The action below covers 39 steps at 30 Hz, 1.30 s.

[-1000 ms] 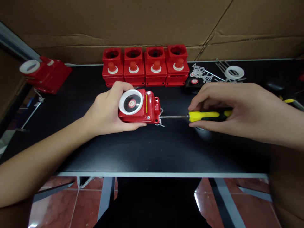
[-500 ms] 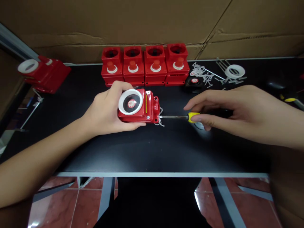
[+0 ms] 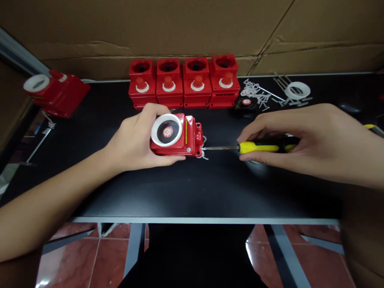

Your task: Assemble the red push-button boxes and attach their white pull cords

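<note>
My left hand [image 3: 138, 138] is wrapped round a red box [image 3: 175, 149] that has a white ring [image 3: 154, 133] round a black dial and a yellow strip. In my right hand [image 3: 288, 140] is a yellow and black screwdriver [image 3: 246, 147], gripped by its handle between thumb and fingers. Its shaft points left, and the tip meets the lower right corner of the red box. White string [image 3: 205, 156] hangs out beside that corner. Part of a round shiny thing shows beneath my right hand, mostly hidden.
Several red boxes [image 3: 196, 96] stand in a row at the back, with another [image 3: 67, 96] at the far left. Right of the row lie a black dial part [image 3: 244, 108], white strings [image 3: 251, 89], long screws and a white ring [image 3: 297, 91]. Cardboard [image 3: 180, 32] rises behind the black table [image 3: 168, 196].
The fingers of my right hand have closed round the screwdriver handle, where before they were partly apart. The red box and left hand appear almost unmoved.
</note>
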Available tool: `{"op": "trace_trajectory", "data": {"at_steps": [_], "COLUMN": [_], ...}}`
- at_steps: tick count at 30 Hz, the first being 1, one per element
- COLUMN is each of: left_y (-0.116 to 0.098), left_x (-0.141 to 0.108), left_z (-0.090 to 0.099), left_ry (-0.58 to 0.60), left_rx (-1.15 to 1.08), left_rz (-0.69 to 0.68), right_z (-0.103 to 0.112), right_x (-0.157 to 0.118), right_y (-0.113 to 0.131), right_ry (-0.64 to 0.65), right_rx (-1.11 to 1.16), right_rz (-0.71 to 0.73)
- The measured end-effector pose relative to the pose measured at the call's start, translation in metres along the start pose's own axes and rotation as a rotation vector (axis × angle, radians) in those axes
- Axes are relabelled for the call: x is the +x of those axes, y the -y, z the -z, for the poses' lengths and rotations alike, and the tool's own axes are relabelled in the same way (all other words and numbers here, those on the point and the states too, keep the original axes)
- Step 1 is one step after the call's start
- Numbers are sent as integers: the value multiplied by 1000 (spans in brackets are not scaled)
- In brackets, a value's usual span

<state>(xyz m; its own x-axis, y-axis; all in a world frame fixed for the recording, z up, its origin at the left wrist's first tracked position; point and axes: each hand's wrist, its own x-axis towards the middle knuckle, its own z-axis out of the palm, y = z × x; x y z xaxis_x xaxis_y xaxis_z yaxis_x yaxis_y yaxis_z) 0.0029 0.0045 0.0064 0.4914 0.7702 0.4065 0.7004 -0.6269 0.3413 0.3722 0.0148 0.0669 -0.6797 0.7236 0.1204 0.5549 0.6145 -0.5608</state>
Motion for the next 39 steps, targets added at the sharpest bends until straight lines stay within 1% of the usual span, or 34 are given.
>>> {"op": "trace_trajectory", "data": {"at_steps": [6,12,14,18,21,25,29,35,39], "left_y": [-1,-3,-4,-4,-4,-6,-6,-2,-4], "left_x": [-1,1,2,2,2,2,2,1,1], "left_z": [-1,2,3,4,3,4,5,4,4], "left_ry": [8,30,41,56,60,51,36,21,42], "left_rx": [-12,11,12,-5,-11,-7,14,-11,-3], "left_rz": [23,61,69,97,108,92,67,54,67], "right_z": [-1,-3,-5,-7,-5,-3,-3,-8,-10], "right_x": [-1,5,7,7,5,0,0,6,5], "right_y": [-1,3,4,4,4,4,4,2,0], "right_ry": [75,147,130,32,9,5,12,100,33], "right_rx": [17,53,46,23,26,26,45,32,16], "right_rz": [-21,-25,-44,-27,-24,-53,-48,-83,-21]}}
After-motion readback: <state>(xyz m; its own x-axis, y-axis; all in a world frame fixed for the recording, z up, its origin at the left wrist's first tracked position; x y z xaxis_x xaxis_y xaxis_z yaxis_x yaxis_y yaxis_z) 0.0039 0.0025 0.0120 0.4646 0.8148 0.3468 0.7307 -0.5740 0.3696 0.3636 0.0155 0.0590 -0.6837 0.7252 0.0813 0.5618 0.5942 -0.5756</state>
